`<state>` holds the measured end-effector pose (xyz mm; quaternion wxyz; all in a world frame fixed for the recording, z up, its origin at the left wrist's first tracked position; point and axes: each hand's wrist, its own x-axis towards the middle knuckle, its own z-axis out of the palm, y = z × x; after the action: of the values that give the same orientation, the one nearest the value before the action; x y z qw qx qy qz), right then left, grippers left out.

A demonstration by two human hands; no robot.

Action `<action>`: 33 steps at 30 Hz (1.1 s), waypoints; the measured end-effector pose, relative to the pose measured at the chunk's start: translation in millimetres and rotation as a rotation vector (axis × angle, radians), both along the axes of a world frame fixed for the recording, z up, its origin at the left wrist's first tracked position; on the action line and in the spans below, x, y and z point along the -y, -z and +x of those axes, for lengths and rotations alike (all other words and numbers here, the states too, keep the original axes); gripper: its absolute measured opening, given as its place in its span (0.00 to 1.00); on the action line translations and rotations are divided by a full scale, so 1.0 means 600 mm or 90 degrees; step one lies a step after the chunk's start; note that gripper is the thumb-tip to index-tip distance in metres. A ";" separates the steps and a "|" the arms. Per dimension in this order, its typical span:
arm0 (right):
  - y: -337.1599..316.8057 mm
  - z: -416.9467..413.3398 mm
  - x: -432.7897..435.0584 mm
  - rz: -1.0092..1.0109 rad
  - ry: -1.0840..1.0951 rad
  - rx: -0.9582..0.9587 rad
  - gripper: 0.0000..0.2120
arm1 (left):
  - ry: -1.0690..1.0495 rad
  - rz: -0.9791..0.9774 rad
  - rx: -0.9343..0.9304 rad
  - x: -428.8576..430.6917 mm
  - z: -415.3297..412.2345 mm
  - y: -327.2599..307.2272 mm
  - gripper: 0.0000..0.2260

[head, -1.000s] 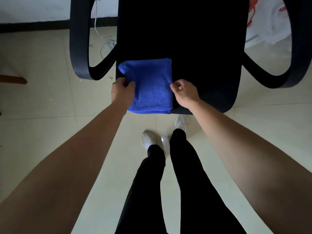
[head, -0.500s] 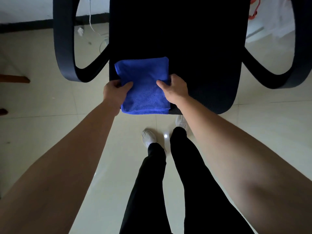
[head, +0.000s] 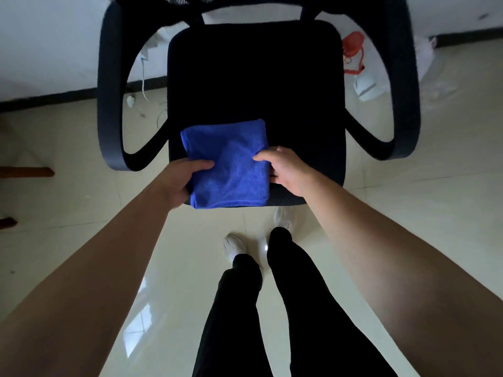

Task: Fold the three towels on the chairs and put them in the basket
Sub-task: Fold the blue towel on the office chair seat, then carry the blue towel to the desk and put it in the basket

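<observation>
A folded blue towel [head: 228, 164] lies at the front left of a black chair's seat [head: 255, 77], its near edge hanging just over the seat's front. My left hand [head: 182, 180] grips the towel's left side, thumb on top and fingers underneath. My right hand [head: 285, 170] holds the right side the same way, thumb pressed on the cloth. No basket and no other towels are in view.
The chair's two curved black armrests [head: 109, 104] flank the seat. White cables and a plug [head: 130, 100] lie on the tiled floor behind left. A red object [head: 352, 50] and a white bag [head: 424, 53] sit by the wall. My legs and white shoes [head: 234, 246] stand below.
Both hands have slid further onto the towel, thumbs now on top of its sides. The view has tilted up, showing the whole seat and the wall behind.
</observation>
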<state>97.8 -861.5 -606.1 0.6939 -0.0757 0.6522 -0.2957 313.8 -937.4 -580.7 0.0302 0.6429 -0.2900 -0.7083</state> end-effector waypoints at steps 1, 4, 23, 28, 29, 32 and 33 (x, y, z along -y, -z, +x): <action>-0.021 -0.010 -0.002 -0.006 0.018 -0.001 0.08 | -0.003 -0.006 -0.023 0.001 -0.009 -0.021 0.15; -0.106 -0.038 -0.013 -0.038 0.067 -0.005 0.06 | -0.023 -0.042 -0.094 0.005 -0.037 -0.101 0.18; -0.761 -0.166 -0.349 -0.325 0.215 -0.248 0.33 | 0.396 -0.403 -0.365 -0.130 -0.257 -0.712 0.40; -0.846 -0.206 -0.580 -0.324 0.297 -0.337 0.39 | 0.515 -0.412 -0.413 -0.313 -0.357 -0.803 0.37; -0.857 -0.213 -0.623 -0.327 0.316 -0.349 0.40 | 0.538 -0.417 -0.421 -0.348 -0.376 -0.817 0.35; -0.884 -0.238 -0.804 -0.336 0.388 -0.400 0.41 | 0.623 -0.422 -0.453 -0.509 -0.450 -0.849 0.29; -0.884 -0.242 -0.851 -0.336 0.406 -0.413 0.41 | 0.654 -0.428 -0.459 -0.552 -0.470 -0.854 0.29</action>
<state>-47.5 -351.0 -75.6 0.2894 -0.1330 0.7275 -0.6077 31.8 -606.4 -68.5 -0.0167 0.1063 -0.7309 -0.6739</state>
